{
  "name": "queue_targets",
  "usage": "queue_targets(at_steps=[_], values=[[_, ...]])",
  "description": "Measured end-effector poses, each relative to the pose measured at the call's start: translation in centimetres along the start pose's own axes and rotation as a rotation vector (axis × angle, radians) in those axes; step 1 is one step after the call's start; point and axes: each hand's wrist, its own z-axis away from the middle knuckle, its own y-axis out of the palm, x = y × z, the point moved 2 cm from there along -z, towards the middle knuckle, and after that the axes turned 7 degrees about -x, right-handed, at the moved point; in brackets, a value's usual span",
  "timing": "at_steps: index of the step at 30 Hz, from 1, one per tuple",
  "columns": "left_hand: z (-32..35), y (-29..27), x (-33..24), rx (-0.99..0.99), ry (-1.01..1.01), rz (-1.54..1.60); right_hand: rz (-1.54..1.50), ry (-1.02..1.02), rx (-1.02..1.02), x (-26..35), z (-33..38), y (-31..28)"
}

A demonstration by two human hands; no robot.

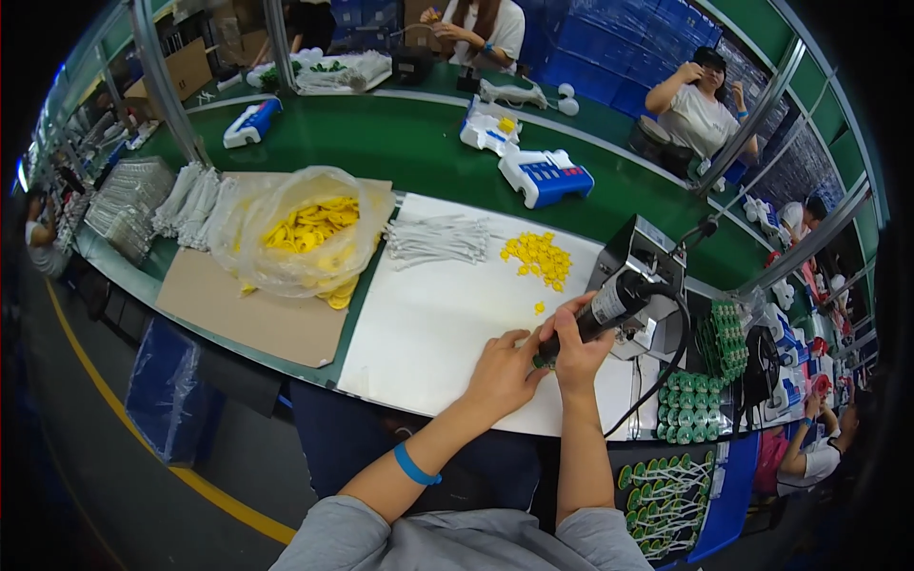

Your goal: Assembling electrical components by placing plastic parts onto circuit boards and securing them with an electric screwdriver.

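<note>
Gripping a corded black tool (pixel 605 306) in the closed right hand (pixel 577 356), right of center in the frame, slanting it from upper right to lower left, working end down. Bending the left hand's (pixel 504 380) fingers beside that end, perhaps around a hidden piece. Seemingly mid-piece, with yellow parts (pixel 539 259) and white cables (pixel 438 240) left near center; leaving the finished count unclear.

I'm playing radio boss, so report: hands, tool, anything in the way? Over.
Right hand gripping corded electric screwdriver. Left hand by its lower end. Loose yellow piece just beyond, apparently not blocking.
</note>
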Motion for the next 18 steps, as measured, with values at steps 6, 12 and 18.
queue_targets(at_steps=[6, 12, 18], values=[[3.6, -4.7, -0.9, 0.099, 0.02, 0.032, 0.071, -0.265, -0.154, 2.8, 4.8, 2.6], [5.4, -7.7, -3.7, 0.099, 0.208, -0.032, 0.2, -0.42, -0.273, 9.4, 6.1, 0.6], [6.4, -9.7, -4.5, 0.069, 0.343, -0.093, 0.438, -0.348, -0.353, 10.0, 6.8, 0.0]])
